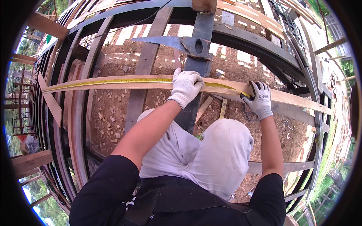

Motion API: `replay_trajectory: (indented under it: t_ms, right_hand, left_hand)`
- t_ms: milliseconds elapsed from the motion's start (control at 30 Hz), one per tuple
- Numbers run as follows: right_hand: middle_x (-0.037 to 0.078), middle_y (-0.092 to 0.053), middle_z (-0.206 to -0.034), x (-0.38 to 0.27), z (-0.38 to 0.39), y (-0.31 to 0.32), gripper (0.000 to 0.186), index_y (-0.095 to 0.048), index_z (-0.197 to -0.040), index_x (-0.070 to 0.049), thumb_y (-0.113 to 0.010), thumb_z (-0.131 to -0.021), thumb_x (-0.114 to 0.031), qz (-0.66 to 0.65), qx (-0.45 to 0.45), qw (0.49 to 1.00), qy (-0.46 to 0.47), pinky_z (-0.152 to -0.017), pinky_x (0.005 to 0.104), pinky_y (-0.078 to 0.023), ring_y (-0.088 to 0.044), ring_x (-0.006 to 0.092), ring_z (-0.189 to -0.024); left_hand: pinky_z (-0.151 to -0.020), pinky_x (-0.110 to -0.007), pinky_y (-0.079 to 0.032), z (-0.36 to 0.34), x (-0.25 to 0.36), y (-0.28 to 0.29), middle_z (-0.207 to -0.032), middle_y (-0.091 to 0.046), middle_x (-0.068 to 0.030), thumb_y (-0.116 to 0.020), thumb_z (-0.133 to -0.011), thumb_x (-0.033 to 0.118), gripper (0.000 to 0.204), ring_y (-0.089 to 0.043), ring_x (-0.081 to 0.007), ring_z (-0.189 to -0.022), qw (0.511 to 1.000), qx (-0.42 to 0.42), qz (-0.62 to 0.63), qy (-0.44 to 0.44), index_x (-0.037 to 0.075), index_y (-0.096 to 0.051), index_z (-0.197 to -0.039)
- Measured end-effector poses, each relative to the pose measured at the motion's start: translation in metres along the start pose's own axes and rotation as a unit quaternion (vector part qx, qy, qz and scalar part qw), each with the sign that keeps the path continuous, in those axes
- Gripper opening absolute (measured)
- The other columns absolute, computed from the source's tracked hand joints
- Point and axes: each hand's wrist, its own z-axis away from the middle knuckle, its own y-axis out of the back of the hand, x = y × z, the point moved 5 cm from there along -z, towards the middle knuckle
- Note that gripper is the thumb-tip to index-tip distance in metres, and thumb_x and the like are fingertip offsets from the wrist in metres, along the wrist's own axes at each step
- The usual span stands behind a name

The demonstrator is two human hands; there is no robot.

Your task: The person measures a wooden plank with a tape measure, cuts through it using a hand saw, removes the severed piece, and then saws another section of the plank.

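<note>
A long pale wooden board [132, 86] runs left to right across in front of my knees. Along it lies a yellow measuring blade, drawn out of a tape measure [247, 95] toward the board's left end. My right hand [260, 100], in a pale grey glove with dark trim, is closed around the tape measure at the board's right part. My left hand [184, 87], in a white knit glove, rests on the board with its fingers curled over the blade; whatever they pinch is hidden. Beyond the left hand, a handsaw [166, 41] with a dark handle lies across the beams.
A dark beam [203, 30] runs away from me under the board, beside a wooden plank [151, 56]. Curved dark metal framing [256, 43] surrounds the spot. Brown ground [113, 109] with scattered wood chips shows below through gaps. A yellow level-like strip [223, 108] lies near my knee.
</note>
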Motion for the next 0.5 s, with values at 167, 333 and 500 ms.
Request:
replay_trajectory:
  t_ms: [167,333,500]
  right_hand:
    - [0.019,-0.052,-0.153,-0.037,-0.03,-0.001,0.09,-0.052,-0.153,-0.014,-0.085,-0.079,-0.053,-0.076,-0.086,0.99,0.085,-0.125,0.0533,-0.031,-0.043,0.0393,-0.146]
    - [0.022,-0.068,-0.135,-0.069,-0.092,-0.016,0.076,-0.057,-0.148,-0.01,-0.077,-0.087,-0.05,-0.233,-0.227,0.943,0.073,-0.114,0.0472,-0.047,-0.062,0.038,-0.131]
    - [0.023,-0.068,-0.137,-0.113,-0.173,-0.017,0.074,-0.053,-0.153,-0.008,-0.072,-0.093,-0.048,-0.256,-0.117,0.958,-0.06,-0.112,0.0456,-0.05,-0.064,0.0377,-0.131]
  left_hand:
    - [-0.109,-0.045,-0.039,0.0,-0.001,0.0,-0.101,-0.078,-0.0008,-0.078,-0.081,0.02,0.003,-0.07,-0.0215,-0.104,0.999,0.016,-0.01,-0.028,0.018,-0.079,-0.083]
    - [-0.103,-0.043,-0.041,-0.002,-0.001,-0.001,-0.101,-0.078,-0.0013,-0.079,-0.081,0.022,0.006,-0.07,-0.0211,-0.104,0.999,0.021,-0.012,-0.036,0.017,-0.079,-0.084]
    - [-0.106,-0.044,-0.04,-0.003,-0.002,-0.001,-0.103,-0.078,-0.0019,-0.079,-0.082,0.023,0.008,-0.07,-0.0224,-0.104,1.0,0.0,-0.015,-0.025,0.016,-0.079,-0.085]
